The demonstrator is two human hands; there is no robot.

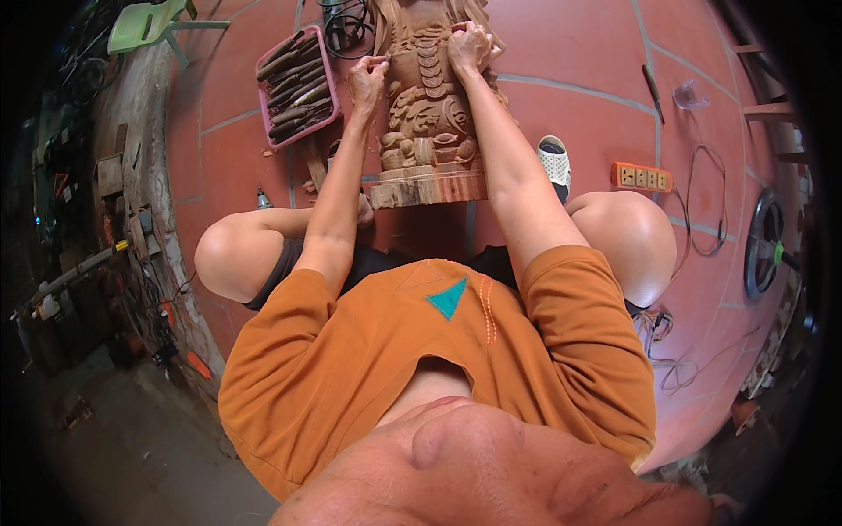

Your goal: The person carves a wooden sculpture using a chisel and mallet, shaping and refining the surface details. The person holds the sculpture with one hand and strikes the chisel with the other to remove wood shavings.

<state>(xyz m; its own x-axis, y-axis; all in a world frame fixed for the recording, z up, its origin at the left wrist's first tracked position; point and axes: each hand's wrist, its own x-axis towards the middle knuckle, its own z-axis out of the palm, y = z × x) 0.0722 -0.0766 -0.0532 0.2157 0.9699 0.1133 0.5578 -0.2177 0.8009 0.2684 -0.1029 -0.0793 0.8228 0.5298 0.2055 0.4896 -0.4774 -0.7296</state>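
A carved wooden statue (419, 114) lies on the floor between my knees, its flat base toward me and its far end cut off by the top of the picture. Scrolls, beads and rounded shapes cover its surface. My left hand (367, 81) is at the statue's left side, thumb and fingers pinched together. Farther up, my right hand (470, 49) rests against the right side of the carving with its fingers curled closed. Anything held in either hand is too small or hidden to make out.
Left of the statue stands a pink basket (336, 112) of wood-handled carving tools. A green plastic chair (147, 26) is at the far left. To the right lie an orange power strip (642, 178), a dark tool (652, 93), a clear cup (690, 95) and a round black-rimmed object (765, 244).
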